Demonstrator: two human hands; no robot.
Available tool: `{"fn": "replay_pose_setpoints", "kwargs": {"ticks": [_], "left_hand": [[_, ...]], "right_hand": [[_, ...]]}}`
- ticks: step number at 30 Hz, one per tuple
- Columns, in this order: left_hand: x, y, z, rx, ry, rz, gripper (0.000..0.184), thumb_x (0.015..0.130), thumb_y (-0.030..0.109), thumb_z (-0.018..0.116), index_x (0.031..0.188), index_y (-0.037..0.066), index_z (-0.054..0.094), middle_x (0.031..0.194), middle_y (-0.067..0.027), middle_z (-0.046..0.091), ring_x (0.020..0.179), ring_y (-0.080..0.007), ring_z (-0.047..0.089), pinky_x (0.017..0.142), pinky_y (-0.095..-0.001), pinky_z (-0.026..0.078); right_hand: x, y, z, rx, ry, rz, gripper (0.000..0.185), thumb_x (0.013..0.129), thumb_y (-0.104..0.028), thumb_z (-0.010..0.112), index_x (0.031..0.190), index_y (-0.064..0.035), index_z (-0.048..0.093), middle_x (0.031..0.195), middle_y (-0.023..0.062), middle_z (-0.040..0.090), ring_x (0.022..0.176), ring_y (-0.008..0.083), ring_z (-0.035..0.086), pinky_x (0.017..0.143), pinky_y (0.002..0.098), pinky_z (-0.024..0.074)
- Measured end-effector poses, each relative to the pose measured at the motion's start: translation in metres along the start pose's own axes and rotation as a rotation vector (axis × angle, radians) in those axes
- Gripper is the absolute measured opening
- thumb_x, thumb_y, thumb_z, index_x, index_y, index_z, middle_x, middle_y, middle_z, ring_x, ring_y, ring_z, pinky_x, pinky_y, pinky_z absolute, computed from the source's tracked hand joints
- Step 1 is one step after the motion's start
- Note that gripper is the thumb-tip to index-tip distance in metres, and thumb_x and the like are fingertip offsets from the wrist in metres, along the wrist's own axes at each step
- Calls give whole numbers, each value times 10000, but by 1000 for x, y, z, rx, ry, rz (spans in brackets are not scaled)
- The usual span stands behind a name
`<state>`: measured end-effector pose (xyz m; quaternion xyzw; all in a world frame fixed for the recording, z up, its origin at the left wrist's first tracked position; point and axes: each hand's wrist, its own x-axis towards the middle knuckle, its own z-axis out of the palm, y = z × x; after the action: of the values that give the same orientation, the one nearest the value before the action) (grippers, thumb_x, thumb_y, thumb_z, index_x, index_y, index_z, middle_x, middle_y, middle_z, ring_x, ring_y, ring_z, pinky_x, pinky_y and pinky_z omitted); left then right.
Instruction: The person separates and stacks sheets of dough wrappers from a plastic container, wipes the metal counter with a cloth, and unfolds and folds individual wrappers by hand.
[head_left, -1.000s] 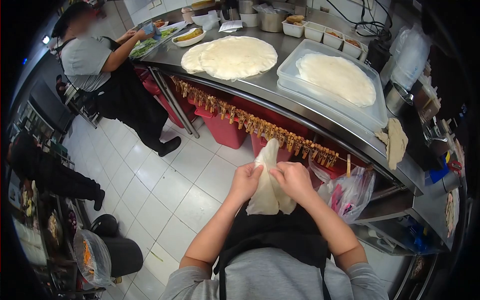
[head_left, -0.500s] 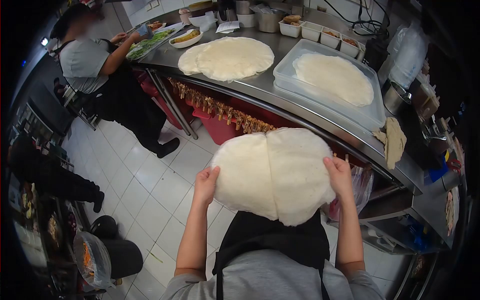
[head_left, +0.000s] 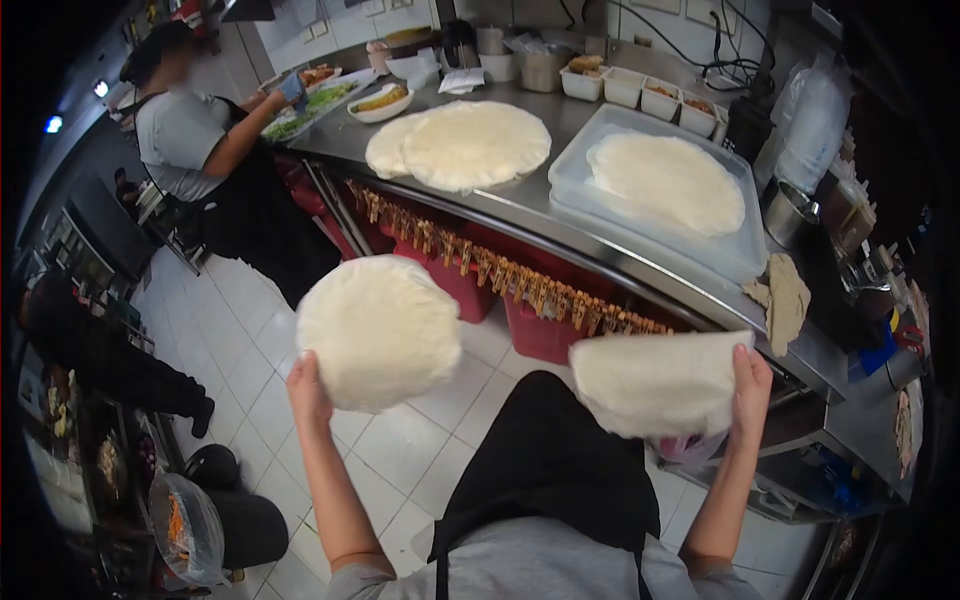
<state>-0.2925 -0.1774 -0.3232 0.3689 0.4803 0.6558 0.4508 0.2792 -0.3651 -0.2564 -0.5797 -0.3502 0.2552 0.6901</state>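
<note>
Flatbread (head_left: 380, 333) is pinched at its edge before the table (head_left: 338, 142) by the fingers of the left hand (head_left: 311, 393), a second flatbread (head_left: 655, 385), seemingly folded, by those of the right hand (head_left: 750, 390), separation apparently done, neither laid down.

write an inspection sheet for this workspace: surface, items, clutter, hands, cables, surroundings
Surface: grey steel counter bears overlapping round pale flatbreads; a translucent plastic tray holds another flatbread.
Job's things: single round pale flatbread and folded-looking pale flatbread, held apart.
Clutter: crumpled beige piece, material unclear, at the counter's front edge; row of wooden clothespins hanging under the counter.
Hands: left hand grips the single round one's lower left edge; right hand grips the folded-looking one's right edge.
Cables: thin black cables against the back wall.
Surroundings: white tiled floor; person in grey shirt beside the counter's left end.
</note>
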Motion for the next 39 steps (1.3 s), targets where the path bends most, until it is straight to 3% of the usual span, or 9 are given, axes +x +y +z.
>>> {"fn": "replay_pose_setpoints", "kwargs": {"ticks": [6, 13, 17, 20, 23, 25, 28, 33, 39], "left_hand": [[41, 116, 68, 270, -138, 401, 319, 954, 220, 528, 1094, -63, 573, 995, -79, 648, 868, -127, 597, 785, -257, 471], [80, 229, 244, -315, -556, 572, 289, 962, 186, 518, 1134, -44, 556, 1034, -77, 636, 912, -150, 617, 816, -269, 485], [143, 193, 312, -438, -527, 463, 362, 938, 190, 558, 1197, -60, 518, 1074, -123, 628, 931, -184, 620, 829, -283, 485], [179, 132, 331, 95, -282, 376, 492, 899, 208, 605, 1264, -81, 446, 1122, -197, 598, 970, -285, 609, 855, -361, 481], [115, 75, 324, 655, 81, 956, 599, 873, 222, 632, 1327, -61, 364, 1264, -236, 478, 1153, -285, 502, 980, -345, 392], [33, 56, 307, 362, -272, 1011, 521, 873, 161, 618, 1300, -45, 403, 1257, -217, 463, 1198, -330, 448, 1028, -404, 336], [-57, 31, 277, 163, -892, 717, 418, 901, 200, 596, 1253, 0, 493, 1249, -107, 509, 1140, -189, 489, 972, -312, 383], [-86, -5, 252, 84, -1343, 189, 259, 847, 210, 685, 1013, 24, 614, 988, -34, 619, 892, -93, 556, 776, -269, 444], [-69, 14, 235, 323, -1142, 265, 234, 808, 176, 732, 675, 12, 631, 563, -24, 593, 512, -67, 514, 487, -249, 397]], "right_hand": [[-15, 5, 6, 17, -199, 88, 250, 930, -234, 595, 895, 5, 656, 788, 12, 657, 658, 50, 561, 618, 209, 439], [-34, 0, 30, 26, -300, 128, 247, 928, -224, 595, 902, 14, 656, 794, 12, 662, 661, 47, 571, 610, 212, 450], [-44, -5, 42, -114, -378, 90, 232, 935, -198, 575, 956, 16, 661, 807, 1, 653, 730, 47, 556, 654, 227, 452], [-46, -13, 58, -259, -492, -5, 241, 938, -195, 565, 990, 21, 659, 812, -3, 646, 769, 47, 534, 682, 236, 447], [-47, -17, 76, -105, -526, 74, 242, 941, -188, 562, 962, 33, 658, 795, -5, 637, 756, 40, 529, 677, 227, 443], [-43, -15, 87, -44, -576, 99, 236, 950, -178, 550, 989, 30, 654, 799, -20, 624, 747, 39, 526, 667, 216, 437], [-39, -7, 101, 95, -746, 199, 241, 959, -173, 536, 1032, 23, 654, 826, -20, 626, 759, 40, 525, 669, 209, 434], [-41, -7, 125, 240, -818, 260, 238, 948, -152, 548, 1090, 19, 632, 948, 23, 659, 851, 65, 587, 767, 219, 471], [-38, 13, 100, 271, -882, 387, 267, 887, -60, 620, 1138, 30, 607, 1023, 48, 664, 907, 79, 609, 823, 223, 483]]}}
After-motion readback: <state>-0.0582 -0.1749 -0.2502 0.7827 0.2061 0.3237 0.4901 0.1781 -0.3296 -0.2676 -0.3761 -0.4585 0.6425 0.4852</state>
